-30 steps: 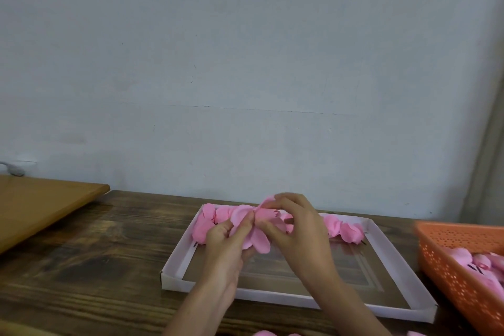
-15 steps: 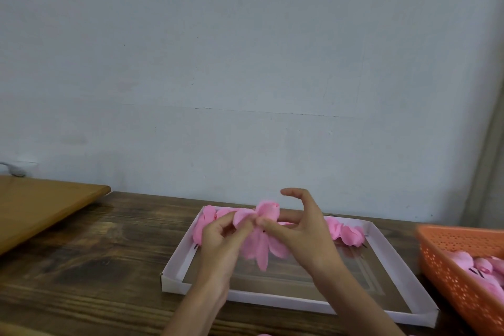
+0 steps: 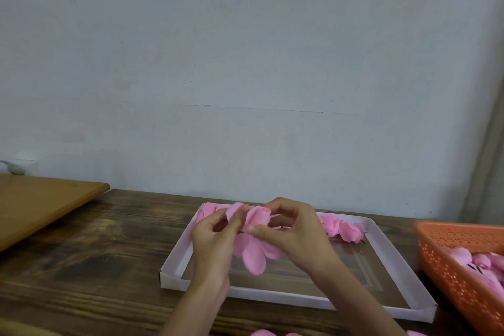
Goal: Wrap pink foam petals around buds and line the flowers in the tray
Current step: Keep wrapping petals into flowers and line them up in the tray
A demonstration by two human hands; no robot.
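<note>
Both hands hold one pink foam flower point(image 3: 255, 249) above the white shallow tray point(image 3: 174, 256). My left hand point(image 3: 214, 237) pinches its upper petals from the left. My right hand point(image 3: 294, 232) grips it from the right, thumb pressed on the petals, fingers curled over the bud end. Loose petals hang down below the hands. A row of finished pink flowers point(image 3: 341, 228) lies along the tray's far edge, partly hidden behind the hands.
An orange perforated basket point(image 3: 447, 262) with pink buds stands at the right. A light wooden board point(image 3: 41, 202) lies at the left on the dark wooden table point(image 3: 90, 275). More pink foam pieces point(image 3: 266, 332) peek in at the bottom edge. A pale wall rises behind.
The flower has been raised slightly off the tray and turned in the hands. My right hand's fingers curled over it, and more petals now hang down.
</note>
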